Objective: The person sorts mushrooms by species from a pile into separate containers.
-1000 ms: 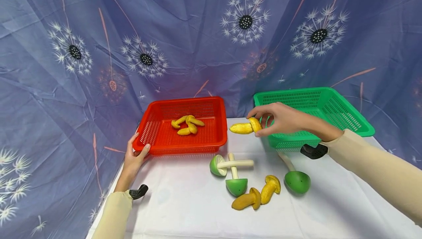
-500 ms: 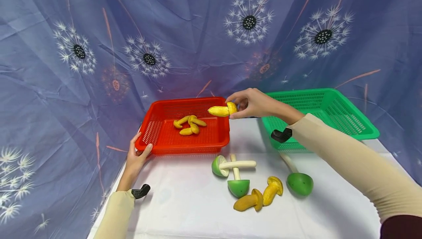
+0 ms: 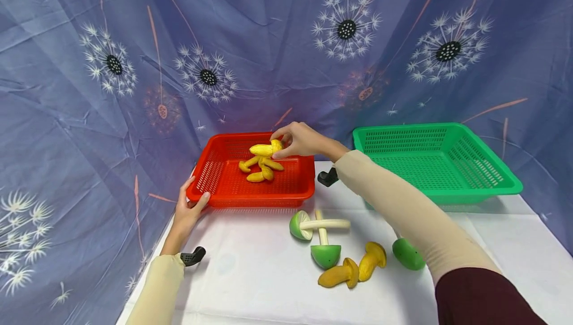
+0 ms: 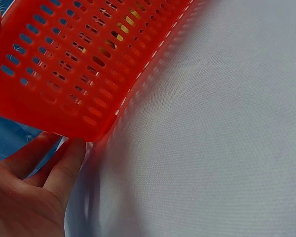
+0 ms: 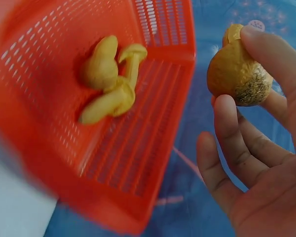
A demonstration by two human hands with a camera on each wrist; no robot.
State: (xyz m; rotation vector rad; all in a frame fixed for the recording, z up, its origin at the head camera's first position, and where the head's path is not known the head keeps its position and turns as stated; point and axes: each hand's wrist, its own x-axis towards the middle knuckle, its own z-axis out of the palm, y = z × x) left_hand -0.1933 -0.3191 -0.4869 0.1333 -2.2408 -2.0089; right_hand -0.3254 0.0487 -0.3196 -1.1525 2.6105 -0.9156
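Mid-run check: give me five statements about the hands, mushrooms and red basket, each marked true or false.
1. The left hand touches a corner of the red basket. True.
2. The right hand holds a green-capped mushroom. False: it holds a yellow mushroom.
3. Three yellow mushrooms lie inside the red basket. True.
4. Two green-capped mushrooms lie crossed on the white cloth. True.
5. Only green-capped mushrooms lie on the cloth. False: two yellow mushrooms lie there too.

The right hand (image 3: 302,140) pinches a yellow mushroom (image 3: 261,150) by its cap over the red basket (image 3: 255,201), which holds three similar mushrooms (image 3: 256,177); the left hand (image 3: 185,218) grips the basket's near-left corner.
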